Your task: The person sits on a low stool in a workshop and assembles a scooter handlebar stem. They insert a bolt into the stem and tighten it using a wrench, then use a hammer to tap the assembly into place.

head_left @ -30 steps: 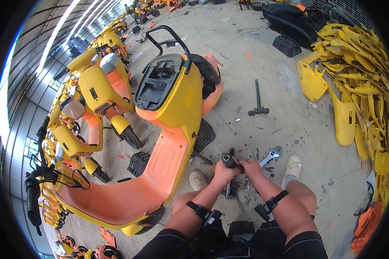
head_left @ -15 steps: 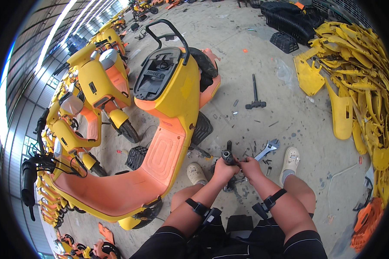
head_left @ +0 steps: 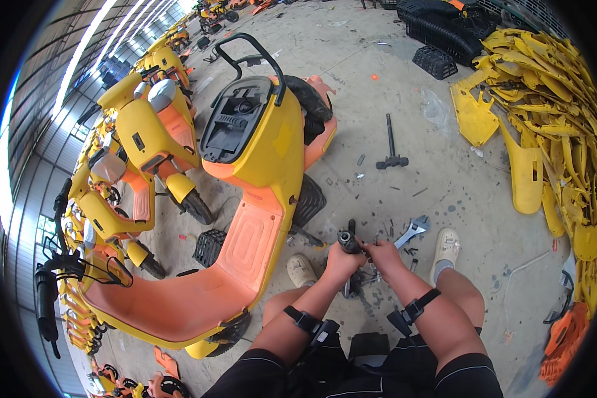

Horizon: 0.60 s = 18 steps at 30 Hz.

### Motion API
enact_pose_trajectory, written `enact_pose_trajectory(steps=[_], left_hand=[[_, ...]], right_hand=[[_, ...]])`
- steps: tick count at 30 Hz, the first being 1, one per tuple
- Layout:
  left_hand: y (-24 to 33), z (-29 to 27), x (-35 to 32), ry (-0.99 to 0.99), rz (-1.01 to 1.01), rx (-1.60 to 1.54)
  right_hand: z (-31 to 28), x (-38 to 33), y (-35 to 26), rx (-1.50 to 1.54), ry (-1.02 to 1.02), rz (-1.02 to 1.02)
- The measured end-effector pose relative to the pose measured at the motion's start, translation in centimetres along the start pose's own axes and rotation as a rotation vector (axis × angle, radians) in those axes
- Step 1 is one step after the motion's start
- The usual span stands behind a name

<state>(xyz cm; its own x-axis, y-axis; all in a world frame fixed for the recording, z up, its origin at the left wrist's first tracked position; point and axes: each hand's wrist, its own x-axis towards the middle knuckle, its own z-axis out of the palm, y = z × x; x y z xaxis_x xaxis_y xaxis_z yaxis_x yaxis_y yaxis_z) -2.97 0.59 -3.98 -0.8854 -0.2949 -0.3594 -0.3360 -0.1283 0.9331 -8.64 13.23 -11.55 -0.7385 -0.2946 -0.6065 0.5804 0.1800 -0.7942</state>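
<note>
My left hand [head_left: 343,263] is closed around a dark metal cylindrical part [head_left: 348,241] with a round hollow end facing up. Close against its right side is my right hand [head_left: 385,260], with the fingers pinched together. What those fingers grip is too small to make out. Under my hands lies a cluster of dark metal pieces [head_left: 353,286], partly hidden by my wrists. An adjustable wrench [head_left: 412,229] rests on the floor just beyond my right hand.
A yellow and orange scooter [head_left: 249,242] stands at my left, other scooters [head_left: 154,136] behind it. A long-handled hammer [head_left: 391,142] lies ahead. Yellow panels [head_left: 547,99] are heaped at right, near black crates [head_left: 435,62]. My shoes [head_left: 447,247] flank scattered bolts.
The near scooter sits slightly further left in view, its handlebar lower. Both hands stay nearly in place around the cylindrical part.
</note>
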Motion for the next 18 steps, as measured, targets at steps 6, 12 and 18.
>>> enact_pose_trajectory(steps=[6,12,18], left_hand=[[0.8,-0.2,2.1,-0.006,-0.038,-0.012],[1.8,-0.3,4.8,-0.008,-0.038,-0.017],[4.0,-1.0,8.6,-0.083,0.024,0.045]], right_hand=[[0.5,1.9,-0.5,-0.094,0.109,-0.097],[0.6,4.5,-1.5,-0.134,0.131,-0.117],[0.3,6.0,-6.5,-0.03,-0.03,0.037]])
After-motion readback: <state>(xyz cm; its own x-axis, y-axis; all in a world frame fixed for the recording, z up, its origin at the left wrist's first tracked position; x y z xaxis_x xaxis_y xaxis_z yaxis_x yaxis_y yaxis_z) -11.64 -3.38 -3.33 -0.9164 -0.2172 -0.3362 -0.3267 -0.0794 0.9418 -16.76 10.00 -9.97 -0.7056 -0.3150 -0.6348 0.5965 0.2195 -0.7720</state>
